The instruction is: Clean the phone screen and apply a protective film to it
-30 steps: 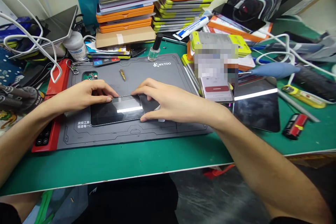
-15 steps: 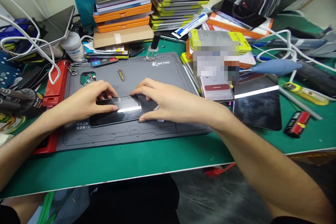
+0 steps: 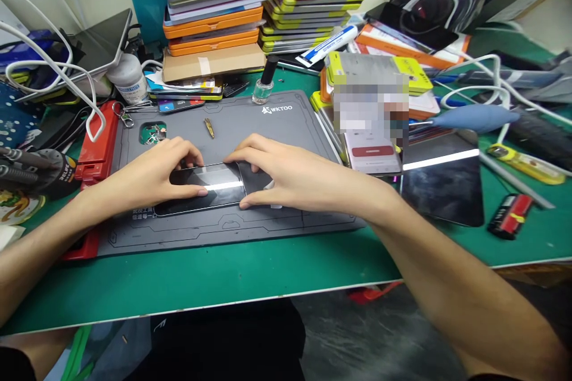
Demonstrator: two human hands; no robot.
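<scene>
A black phone (image 3: pixel 210 186) lies flat, screen up, on a grey work mat (image 3: pixel 286 125). My left hand (image 3: pixel 152 174) covers the phone's left half, its fingers on the far edge and the thumb pressed on the near edge. My right hand (image 3: pixel 286 174) grips the phone's right end, index finger on the far corner and thumb at the near corner. A glare stripe crosses the glass between the two hands.
Stacks of orange and yellow boxes (image 3: pixel 214 6) rise behind the mat. A small bottle (image 3: pixel 263 84) and a metal bit (image 3: pixel 208 127) sit on the mat's far part. Another phone (image 3: pixel 373 152) and a dark tablet (image 3: pixel 442 184) lie to the right, white cables (image 3: pixel 58 68) to the left.
My left hand has slid rightward over the phone, its thumb now on the near edge of the glass. The right hand has kept its place.
</scene>
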